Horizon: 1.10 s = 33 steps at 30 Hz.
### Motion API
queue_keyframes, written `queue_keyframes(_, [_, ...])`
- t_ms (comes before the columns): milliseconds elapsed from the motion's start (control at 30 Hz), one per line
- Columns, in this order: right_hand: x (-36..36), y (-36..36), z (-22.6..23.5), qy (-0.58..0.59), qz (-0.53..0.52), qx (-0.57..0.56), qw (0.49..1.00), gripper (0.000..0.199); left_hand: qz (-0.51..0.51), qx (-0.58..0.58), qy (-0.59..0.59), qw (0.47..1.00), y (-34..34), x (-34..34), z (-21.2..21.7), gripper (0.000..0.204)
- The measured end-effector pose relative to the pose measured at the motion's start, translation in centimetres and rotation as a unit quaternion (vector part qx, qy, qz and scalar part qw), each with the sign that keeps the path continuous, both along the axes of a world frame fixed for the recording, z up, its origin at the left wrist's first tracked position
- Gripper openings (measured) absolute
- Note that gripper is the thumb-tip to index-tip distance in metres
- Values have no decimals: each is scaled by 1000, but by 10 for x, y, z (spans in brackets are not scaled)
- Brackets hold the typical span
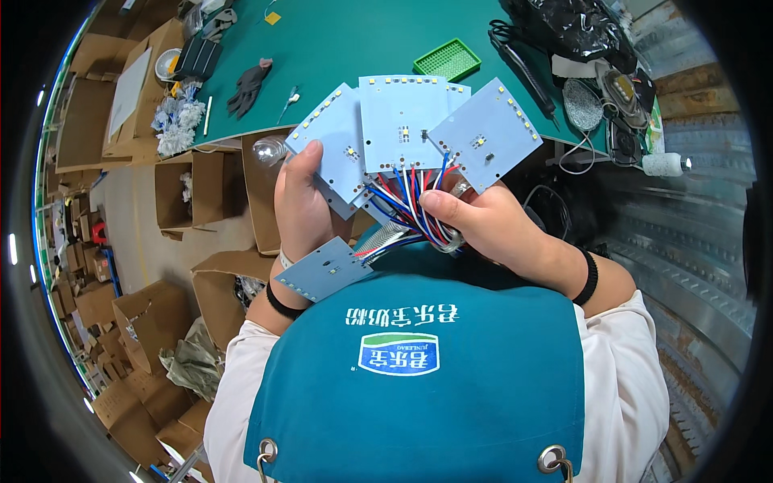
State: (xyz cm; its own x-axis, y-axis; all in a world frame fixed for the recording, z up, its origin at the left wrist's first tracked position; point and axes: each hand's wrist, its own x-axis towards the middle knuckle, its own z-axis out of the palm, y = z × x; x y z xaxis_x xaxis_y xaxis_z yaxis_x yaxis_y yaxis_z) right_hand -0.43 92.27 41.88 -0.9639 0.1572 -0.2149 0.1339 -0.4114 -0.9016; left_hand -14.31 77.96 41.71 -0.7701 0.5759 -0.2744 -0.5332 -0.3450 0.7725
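Note:
In front of my chest I hold a fanned bunch of light-blue LED circuit boards (394, 145). My left hand (299, 197) is closed on the boards at the left of the fan, its thumb lying on a tilted board (332, 149). My right hand (491, 221) is closed round the bundle of red, white, blue and black wires (415, 205) below the boards, thumb across the wires. Another board (488, 133) angles out above that hand. One more board (324, 270) hangs low by my left wrist on its own wires. My right fingers are mostly hidden.
On the green table (346, 40) lie a green plastic basket (448, 60), a dark glove (250, 87) and a black handled tool with a cord (523, 76). A black plastic bag (576, 32) sits at the far right. Open cardboard boxes (193, 193) stand at the left.

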Motion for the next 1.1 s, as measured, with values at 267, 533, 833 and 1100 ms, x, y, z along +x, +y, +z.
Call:
queue_keyframes(267, [-1, -2, 2, -4, 11, -17, 1000, 44, 7, 0, -3, 1000, -1, -1, 1, 48])
queue_keyframes(533, [-1, -2, -3, -7, 19, 7, 1000, 47, 20, -6, -8, 1000, -1, 0, 1, 45])
queue_keyframes(833, [-3, -2, 0, -42, 32, -20, 998, 53, 19, 4, -12, 1000, -3, -1, 0, 43])
queue_keyframes(1100, [3, -5, -10, -29, -21, -36, 999, 41, -2, 48, -9, 999, -2, 2, 4, 43])
